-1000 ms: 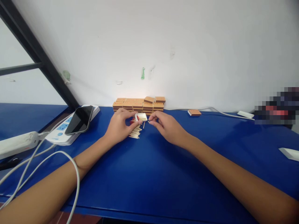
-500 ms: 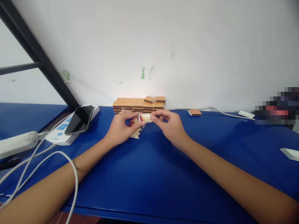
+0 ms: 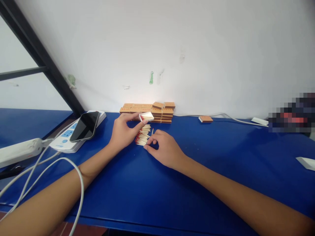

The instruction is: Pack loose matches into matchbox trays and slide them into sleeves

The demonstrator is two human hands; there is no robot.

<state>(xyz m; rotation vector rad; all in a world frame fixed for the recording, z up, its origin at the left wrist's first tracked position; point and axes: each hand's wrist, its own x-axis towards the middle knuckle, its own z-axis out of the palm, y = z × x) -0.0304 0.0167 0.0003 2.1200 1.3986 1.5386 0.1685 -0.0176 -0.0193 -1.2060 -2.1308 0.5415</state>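
My left hand (image 3: 126,131) pinches a small white matchbox tray (image 3: 148,115) between thumb and fingers, holding it tilted above the desk. Red-headed matches lie inside the tray. Below it, a heap of loose matches (image 3: 143,135) rests on the blue desk, red heads mostly to the left. My right hand (image 3: 166,149) is at the heap's lower right edge, its thumb and fingertips closed together. Whether a match is between them is too small to make out. One single match (image 3: 152,131) lies apart, just above the right hand's knuckles.
Orange matchboxes (image 3: 140,108) are stacked in rows against the wall. Another matchbox (image 3: 206,119) lies to the right near a white cable. At left, a phone (image 3: 85,126) rests on a power strip (image 3: 65,147), with looped cables (image 3: 80,183) over my left forearm.
My right hand has let go of the tray and come down to the loose matches. My left hand has shifted slightly left and up with the tray.
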